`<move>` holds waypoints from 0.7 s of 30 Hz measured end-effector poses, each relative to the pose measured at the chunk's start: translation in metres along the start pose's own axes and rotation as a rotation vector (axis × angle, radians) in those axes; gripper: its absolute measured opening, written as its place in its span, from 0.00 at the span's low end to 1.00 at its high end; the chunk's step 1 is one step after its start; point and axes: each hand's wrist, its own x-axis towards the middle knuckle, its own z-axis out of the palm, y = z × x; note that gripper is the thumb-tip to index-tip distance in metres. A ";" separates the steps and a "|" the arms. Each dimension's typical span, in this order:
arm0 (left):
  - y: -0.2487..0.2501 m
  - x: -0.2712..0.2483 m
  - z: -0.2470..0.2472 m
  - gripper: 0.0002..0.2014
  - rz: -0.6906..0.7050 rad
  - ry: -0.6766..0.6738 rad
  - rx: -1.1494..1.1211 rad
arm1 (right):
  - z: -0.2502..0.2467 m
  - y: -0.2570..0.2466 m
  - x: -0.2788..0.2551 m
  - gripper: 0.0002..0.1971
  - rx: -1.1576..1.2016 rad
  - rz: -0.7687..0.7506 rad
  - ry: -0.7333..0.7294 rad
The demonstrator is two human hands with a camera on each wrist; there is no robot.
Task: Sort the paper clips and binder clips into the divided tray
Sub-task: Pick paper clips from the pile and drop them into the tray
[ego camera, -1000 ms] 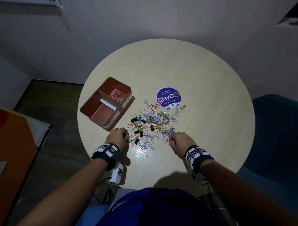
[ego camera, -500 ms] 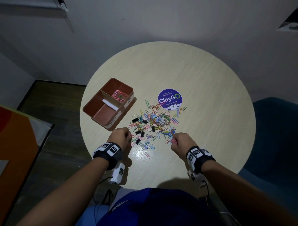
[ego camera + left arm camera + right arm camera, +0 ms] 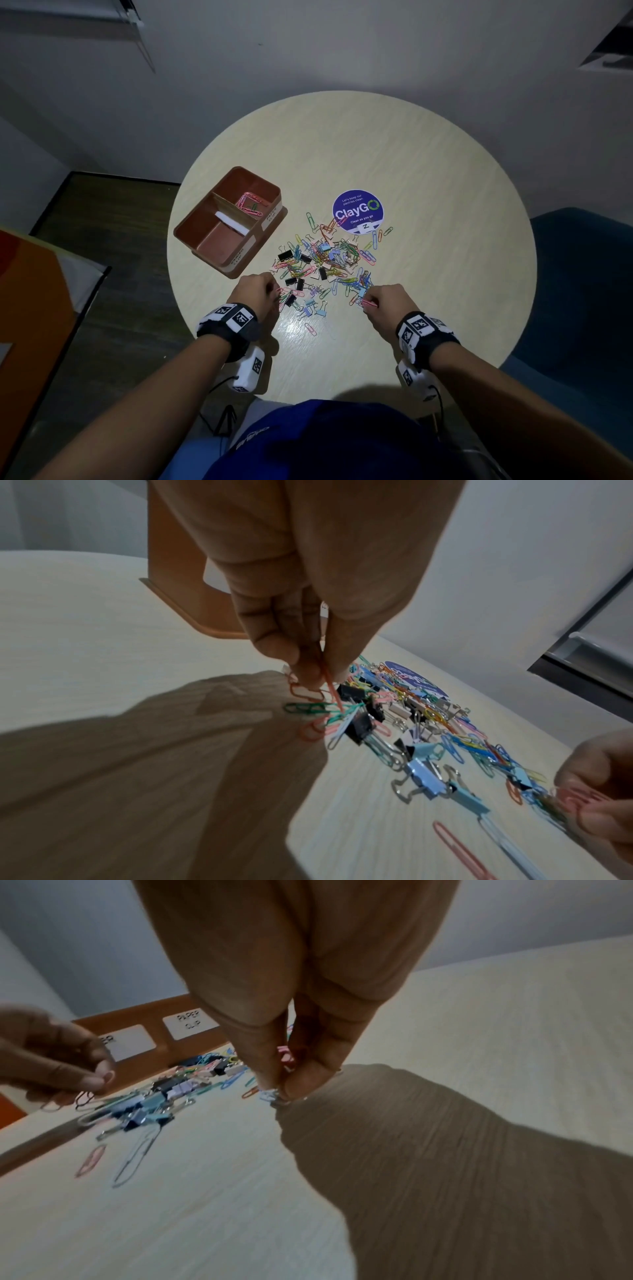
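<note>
Both hands, left and right, each pinch pink paper clips.

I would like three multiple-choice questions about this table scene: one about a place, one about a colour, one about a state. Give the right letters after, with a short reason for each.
1. Where does the divided tray stand relative to the pile of clips?
A. on the person's left of it
B. on the person's right of it
C. on top of it

2. What colour is the round sticker?
A. red
B. blue-purple
C. yellow

3. What is in the tray's near compartment?
A. many binder clips
B. one sticker
C. no clips

Answers: 1 A, the head view shows the tray left of the pile. 2 B, its blue-purple face carries white lettering. 3 C, only its bare floor shows; the few paper clips lie in the far compartment.
</note>
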 end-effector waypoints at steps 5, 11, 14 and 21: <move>-0.001 -0.005 0.001 0.03 0.000 -0.006 -0.008 | 0.009 -0.005 0.001 0.07 -0.196 -0.046 0.001; -0.001 -0.009 0.001 0.04 0.000 -0.023 -0.031 | 0.010 -0.008 0.001 0.07 -0.211 -0.001 0.010; 0.001 -0.009 0.000 0.04 -0.007 -0.035 -0.037 | 0.010 -0.010 0.001 0.05 -0.197 0.022 0.000; 0.005 -0.012 -0.007 0.02 0.001 -0.044 -0.052 | 0.013 -0.022 0.000 0.03 -0.297 0.025 -0.084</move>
